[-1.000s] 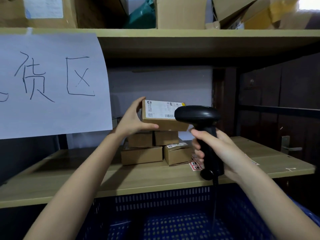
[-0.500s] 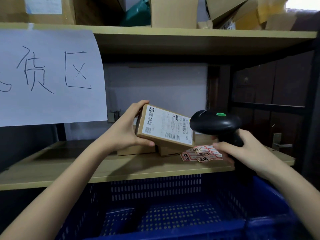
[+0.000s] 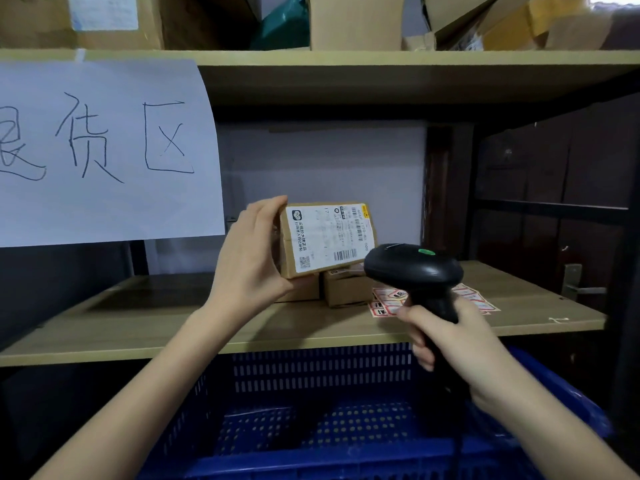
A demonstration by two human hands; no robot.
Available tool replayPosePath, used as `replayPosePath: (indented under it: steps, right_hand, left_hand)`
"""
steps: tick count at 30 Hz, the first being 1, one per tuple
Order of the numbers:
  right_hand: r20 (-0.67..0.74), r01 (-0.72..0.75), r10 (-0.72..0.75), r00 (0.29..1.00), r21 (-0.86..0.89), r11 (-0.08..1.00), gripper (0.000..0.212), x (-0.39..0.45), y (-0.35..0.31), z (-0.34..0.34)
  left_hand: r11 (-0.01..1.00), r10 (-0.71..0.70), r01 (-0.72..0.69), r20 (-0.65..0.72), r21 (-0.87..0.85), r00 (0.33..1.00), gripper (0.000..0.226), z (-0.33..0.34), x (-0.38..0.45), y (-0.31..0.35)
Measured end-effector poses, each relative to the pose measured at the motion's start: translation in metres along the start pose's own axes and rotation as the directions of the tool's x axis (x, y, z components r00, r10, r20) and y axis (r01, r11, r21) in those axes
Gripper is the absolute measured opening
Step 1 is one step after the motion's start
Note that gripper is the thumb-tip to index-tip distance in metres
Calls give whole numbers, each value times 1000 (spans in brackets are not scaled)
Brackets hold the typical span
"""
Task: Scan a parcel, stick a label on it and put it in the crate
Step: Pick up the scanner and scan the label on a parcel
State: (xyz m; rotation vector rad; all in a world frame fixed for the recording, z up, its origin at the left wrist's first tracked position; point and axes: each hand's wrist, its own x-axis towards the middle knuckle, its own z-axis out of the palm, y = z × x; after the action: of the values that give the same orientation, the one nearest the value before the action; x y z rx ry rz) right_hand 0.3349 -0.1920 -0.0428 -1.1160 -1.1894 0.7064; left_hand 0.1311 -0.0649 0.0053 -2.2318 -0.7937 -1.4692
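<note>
My left hand (image 3: 252, 258) grips a small cardboard parcel (image 3: 327, 239) by its left end and holds it above the wooden shelf, its white shipping label with barcodes facing me. My right hand (image 3: 446, 337) is closed around the handle of a black barcode scanner (image 3: 414, 270). The scanner's head sits just right of and below the parcel and points at the label; a green light shows on top of it. A sheet of red-and-white stickers (image 3: 391, 303) lies on the shelf behind the scanner. The blue plastic crate (image 3: 322, 375) stands below the shelf in front of me.
More small cardboard parcels (image 3: 346, 289) are stacked on the shelf (image 3: 145, 317) behind the held one. A large white paper sign (image 3: 104, 150) hangs at the left. The upper shelf (image 3: 381, 60) carries several cardboard boxes. A dark metal rack post (image 3: 623, 237) rises at the right.
My left hand lifted the parcel off the stack and turned its label toward me. My right hand brought the scanner beside it, and its green light shows.
</note>
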Motion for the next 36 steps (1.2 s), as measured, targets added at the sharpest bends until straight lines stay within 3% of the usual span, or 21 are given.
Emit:
replayPosePath:
  steps: [5,14,36]
  right_hand:
    - [6,-17,17,1000,92,996,27,5,8,15]
    - [11,2,-3,1000,75,997,37,9,4,15]
    - [61,-108,102,993,96,990,27,8,10,23]
  left_hand:
    - [997,36,-31,-58,74,998,90,3,1,7]
    - [994,26,-22,-40,104,999,90,5,-1,4]
    - [994,-3,3,-2,106,1000,92,12,-6,-8]
